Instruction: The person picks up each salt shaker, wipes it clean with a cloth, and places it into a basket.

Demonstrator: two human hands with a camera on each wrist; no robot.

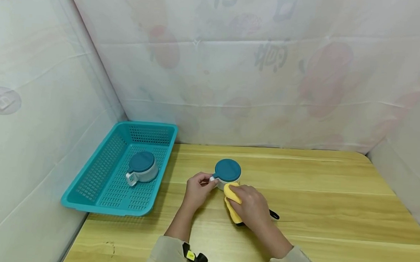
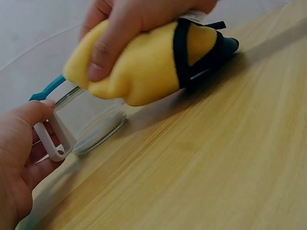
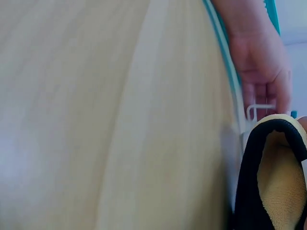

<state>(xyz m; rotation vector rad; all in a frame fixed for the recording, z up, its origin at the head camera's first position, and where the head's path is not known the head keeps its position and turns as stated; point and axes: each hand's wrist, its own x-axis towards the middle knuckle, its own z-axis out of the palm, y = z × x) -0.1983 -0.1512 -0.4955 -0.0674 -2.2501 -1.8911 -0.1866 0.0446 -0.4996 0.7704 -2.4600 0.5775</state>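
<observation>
My left hand (image 1: pixel 196 190) holds a glass jar with a blue lid (image 1: pixel 227 170) by its white handle (image 2: pixel 44 138), thumb on top near the lid. The jar stands on the wooden table. My right hand (image 1: pixel 254 206) grips a folded yellow cloth (image 2: pixel 144 72) with black trim and brings it against the near side of the jar. In the right wrist view the cloth's black edging (image 3: pixel 247 201) shows up close, with the left hand (image 3: pixel 264 62) behind it. The cloth hides part of the jar's side.
A turquoise plastic basket (image 1: pixel 158 192) stands on the left of the table, against the side curtain. In it lies a second jar with a blue lid (image 1: pixel 141 161) and a white handle. A pale printed curtain (image 1: pixel 234 88) hangs behind the table (image 1: pixel 336 195).
</observation>
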